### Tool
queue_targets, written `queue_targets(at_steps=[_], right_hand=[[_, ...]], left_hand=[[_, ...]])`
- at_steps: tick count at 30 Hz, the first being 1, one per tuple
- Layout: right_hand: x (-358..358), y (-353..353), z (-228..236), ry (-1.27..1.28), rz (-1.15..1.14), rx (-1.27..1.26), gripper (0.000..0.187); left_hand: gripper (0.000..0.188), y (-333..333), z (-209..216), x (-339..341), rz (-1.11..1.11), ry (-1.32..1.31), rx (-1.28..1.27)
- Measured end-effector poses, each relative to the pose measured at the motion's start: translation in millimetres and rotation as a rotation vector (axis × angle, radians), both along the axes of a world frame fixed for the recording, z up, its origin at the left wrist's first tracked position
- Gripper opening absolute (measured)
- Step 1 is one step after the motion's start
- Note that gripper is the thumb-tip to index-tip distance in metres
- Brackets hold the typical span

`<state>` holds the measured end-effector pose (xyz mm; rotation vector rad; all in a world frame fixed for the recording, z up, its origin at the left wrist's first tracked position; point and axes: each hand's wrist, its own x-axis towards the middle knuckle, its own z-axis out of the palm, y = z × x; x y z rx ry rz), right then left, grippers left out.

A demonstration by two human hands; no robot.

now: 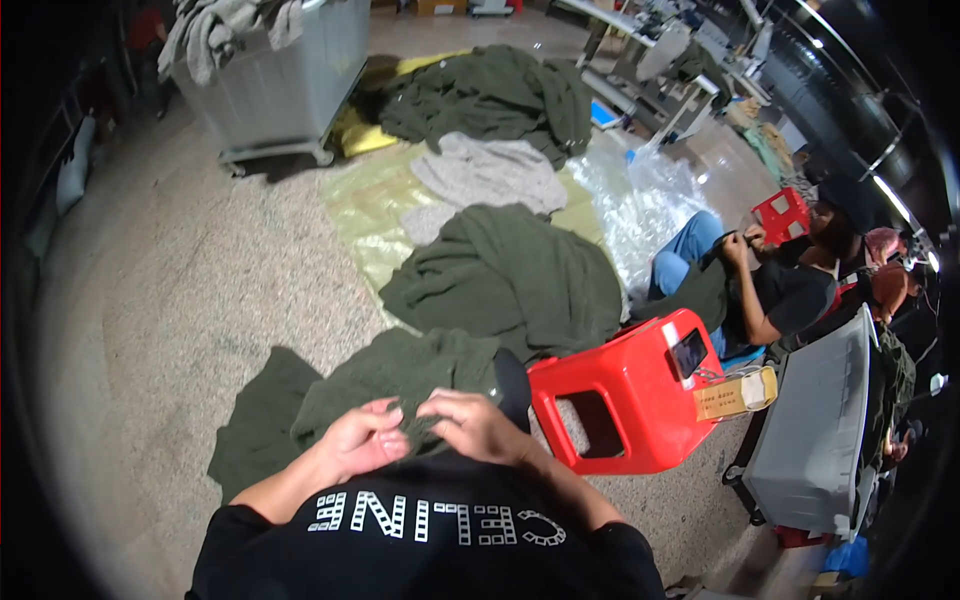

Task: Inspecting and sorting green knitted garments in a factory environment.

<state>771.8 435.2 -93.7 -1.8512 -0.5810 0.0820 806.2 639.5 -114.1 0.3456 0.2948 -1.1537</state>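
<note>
A dark green knitted garment [395, 365] lies across my lap and spreads out to the left. My left hand [365, 440] has its fingers closed in a pinch on an edge of it. Close beside, my right hand [470, 422] also pinches the cloth, thumb and fingers together. A small stretch of the green fabric shows between the two hands. Whether a small tool or thread is in the fingers is too small to make out.
A heap of green garments [510, 275] lies ahead on a yellow sheet [360, 215], with grey cloth [490, 172] beyond. To my right stands a red plastic stool [640, 400] bearing a phone and a small box [735, 395]. A seated co-worker [790, 290] and grey wheeled bins [810, 430] are farther right.
</note>
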Motion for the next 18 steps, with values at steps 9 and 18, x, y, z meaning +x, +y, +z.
queue_targets(at_steps=[9, 18], right_hand=[[2, -7, -16, 0.14, -0.028, 0.116, 0.031], [5, -4, -28, -0.15, -0.172, 0.019, 0.027]], left_hand=[[0.024, -7, -6, 2, -0.016, -0.075, -0.013], [0.019, -12, 15, 16, -0.065, -0.199, 0.127]])
